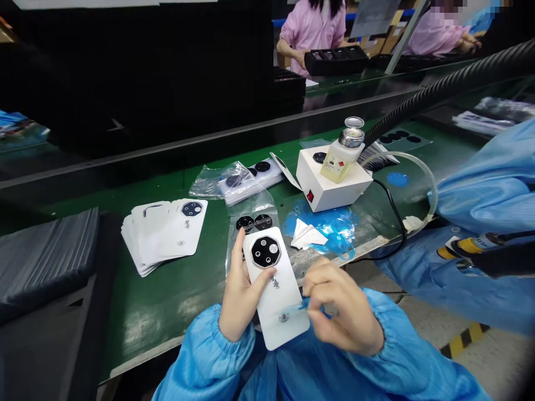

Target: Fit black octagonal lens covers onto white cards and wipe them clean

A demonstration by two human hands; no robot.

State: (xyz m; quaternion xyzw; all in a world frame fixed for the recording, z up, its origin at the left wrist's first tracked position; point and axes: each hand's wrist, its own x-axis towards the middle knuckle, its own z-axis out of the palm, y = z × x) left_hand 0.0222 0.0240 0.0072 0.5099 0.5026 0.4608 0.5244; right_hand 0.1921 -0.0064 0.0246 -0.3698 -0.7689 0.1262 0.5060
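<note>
My left hand point(236, 298) grips a white phone back cover point(288, 292) by its long edge, thumb on its face. The cover has a black round camera plate point(266, 252) at the top, dark lettering in the middle and a small round mark lower down. Close to its right edge, my right hand point(343, 303) is closed in a pinch on a scrap of blue film point(305, 303). Behind the cover lies a clear bag with black camera plates point(263, 221). A folded white cloth point(308, 235) rests on a heap of blue film pieces point(340, 220).
Fanned white covers point(167, 234) lie left on the green bench point(167, 301), beside stacked grey sheets point(45, 250). A white box point(328, 186) carries a pump bottle point(338, 161). A black hose point(443, 78) crosses at right, near a blue-clad person point(493, 172).
</note>
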